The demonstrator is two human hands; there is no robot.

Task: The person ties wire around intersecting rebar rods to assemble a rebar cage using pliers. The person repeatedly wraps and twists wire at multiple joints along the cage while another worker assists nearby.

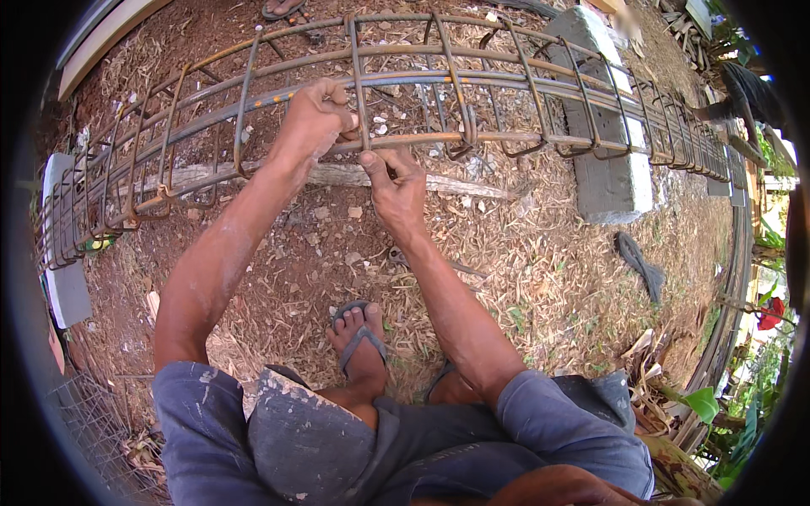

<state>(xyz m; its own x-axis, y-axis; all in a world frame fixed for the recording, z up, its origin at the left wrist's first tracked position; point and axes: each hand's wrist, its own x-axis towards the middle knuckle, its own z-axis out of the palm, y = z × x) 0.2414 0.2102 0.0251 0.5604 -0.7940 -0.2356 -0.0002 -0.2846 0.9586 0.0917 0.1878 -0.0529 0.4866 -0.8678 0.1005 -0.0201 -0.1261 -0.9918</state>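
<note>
A long cage of rusty rebar (405,52) arches across in front of me, made of lengthwise bars with square stirrups around them. My left hand (316,118) is closed beside one stirrup (358,84), its fingers curled inward just left of it; whatever they pinch is too small to make out. Lower down, my right hand (396,184) is closed at the same stirrup's bottom corner, where it meets the near lengthwise bar. The right thumb presses from the near side, and the other fingers are partly hidden behind the bar.
Grey concrete blocks stand under the cage at right (603,160) and left (67,253). A weathered wood strip (460,184) lies beneath it. Dark cloth (639,266) and a thin dark tool (400,256) lie on the littered ground. Another person's sandalled foot (285,8) is beyond.
</note>
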